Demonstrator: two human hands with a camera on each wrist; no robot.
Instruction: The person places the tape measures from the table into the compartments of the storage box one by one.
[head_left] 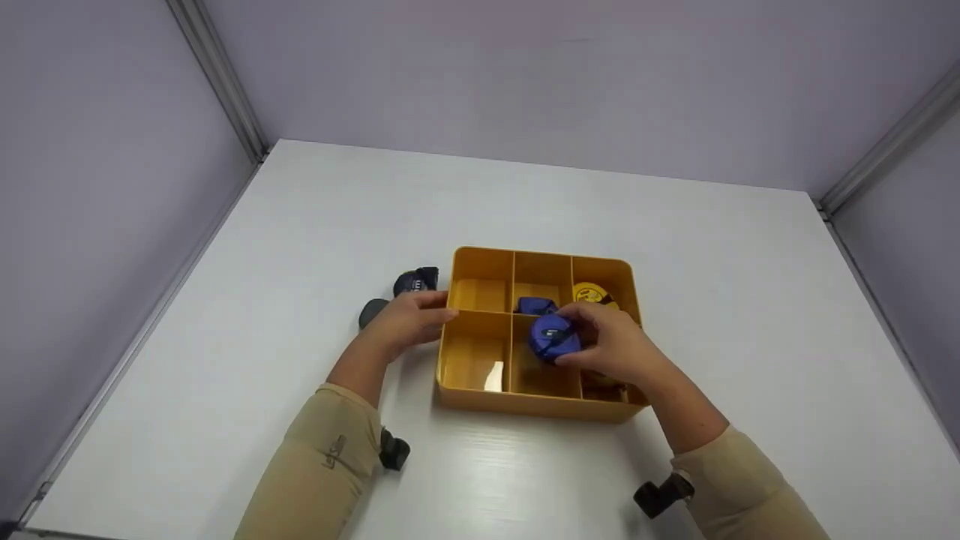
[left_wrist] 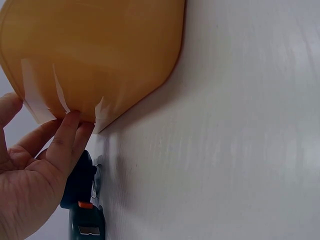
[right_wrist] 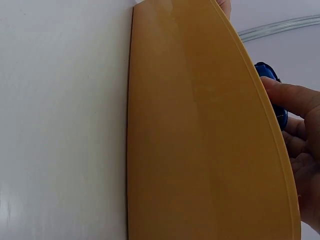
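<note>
A: What's the right hand (head_left: 611,346) doing?

B: Fingers curled round a blue tape measure (head_left: 553,337), thumb on its near side. Held just above the near-middle compartment of a yellow divided tray (head_left: 536,405). In the right wrist view only a sliver of blue shows past the tray's outer wall, w/ fingertips (right_wrist: 290,97) on it.

A: And the left hand (head_left: 409,321)?

B: Fingers fairly straight, relaxed, tips resting against the tray's left wall approx. where the divider meets it. Grips nothing. Left wrist view shows a fingertip (left_wrist: 75,125) touching the tray's outside.

A: Anything else near the fingers?

B: Just beyond the right fingers, a second blue item (head_left: 536,305) in the far-middle compartment, and a yellow tape measure (head_left: 592,294) in the far-right one. Behind the left hand, on the white table (head_left: 300,247), lies a dark tape measure (head_left: 416,281) w/ an orange button; another dark object (head_left: 373,311) sits beside the knuckles, too hidden to identify.
</note>
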